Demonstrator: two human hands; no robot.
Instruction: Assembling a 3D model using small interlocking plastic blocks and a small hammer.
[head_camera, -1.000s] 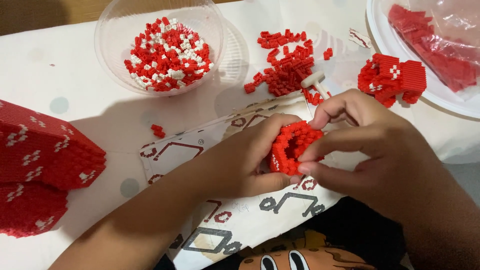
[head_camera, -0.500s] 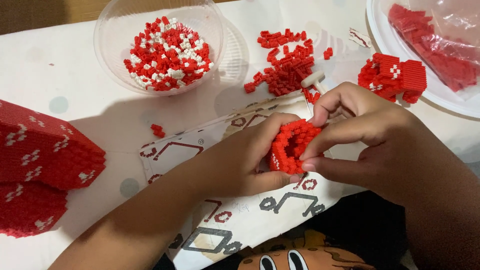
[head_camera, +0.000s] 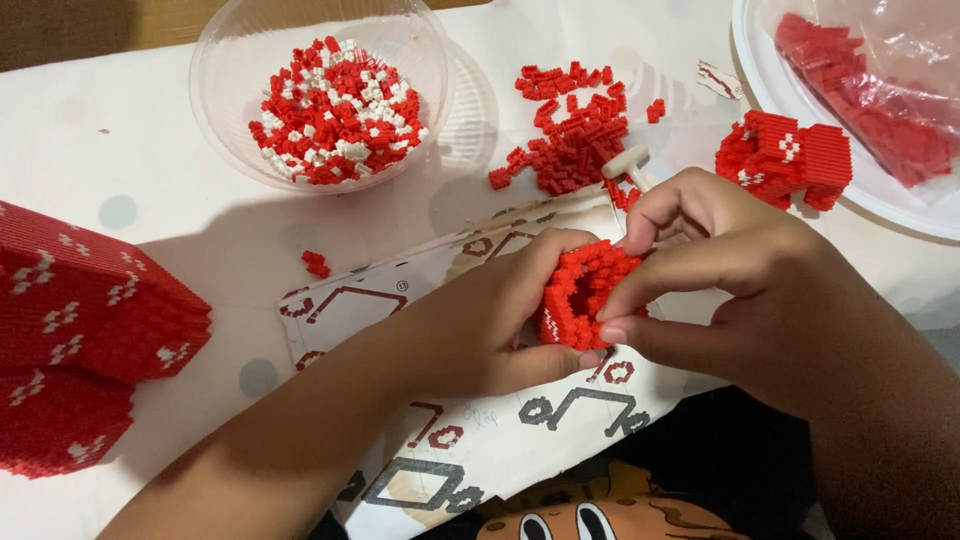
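A small hollow ring of red mini bricks (head_camera: 583, 293) is held between both hands over a printed instruction sheet (head_camera: 470, 430). My left hand (head_camera: 495, 315) cups it from the left and below. From the right, my right hand (head_camera: 725, 275) pinches its rim with thumb and forefinger. Behind the hands lies a loose heap of red bricks (head_camera: 570, 140) with a small white tool (head_camera: 628, 165) beside it.
A clear bowl (head_camera: 320, 95) of red and white bricks stands at the back left. A big red built block (head_camera: 85, 320) fills the left edge. A smaller red built piece (head_camera: 785, 158) sits by a white plate (head_camera: 800, 120) holding a bag of red bricks.
My right hand has shifted its fingers slightly on the ring's rim; the ring has turned a little. Everything else on the table is unchanged.
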